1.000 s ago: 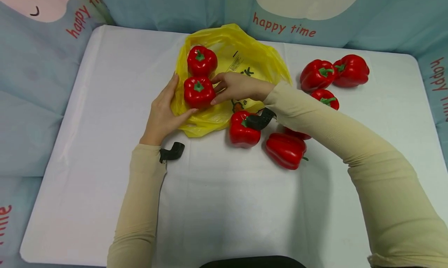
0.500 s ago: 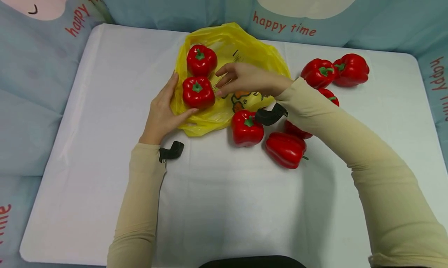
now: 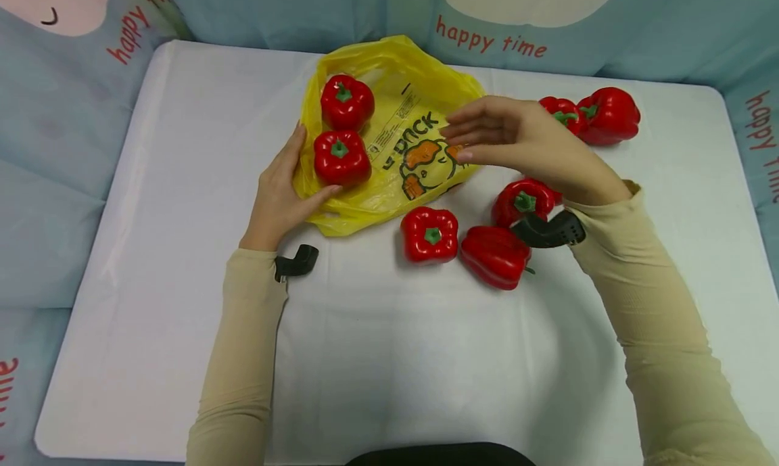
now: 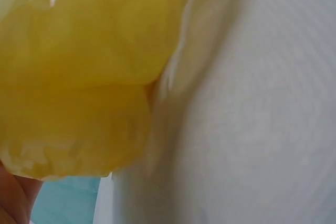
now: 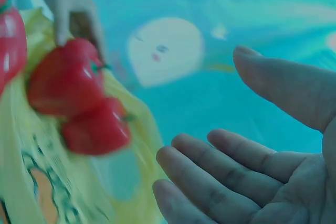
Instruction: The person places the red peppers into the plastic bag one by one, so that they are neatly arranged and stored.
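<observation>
My left hand (image 3: 274, 189) holds the left side of a yellow plastic bag (image 3: 389, 212), its thumb over the front rim and its fingers along the outer side. Two red bell peppers stand inside the bag, a back one (image 3: 347, 102) and a front one (image 3: 342, 158) beside the left thumb. Above the bag's right edge, my right hand (image 3: 523, 131) holds nothing; the right wrist view shows its palm and spread fingers. In the left wrist view, the bag (image 4: 79, 77) bulges and hides the peppers.
Right of the bag, more red bell peppers lie on the white table (image 3: 395, 358): a near one (image 3: 429, 235), one on its side (image 3: 496, 256), one by the right wrist (image 3: 525, 199), and a far right pair (image 3: 610, 116). The right arm may hide another. A printed curtain (image 3: 304, 13) hangs behind.
My right hand has let go of the front pepper in the bag and moved right, uncovering the bag's print. The pepper before the bag has shifted slightly. My left hand stays in place.
</observation>
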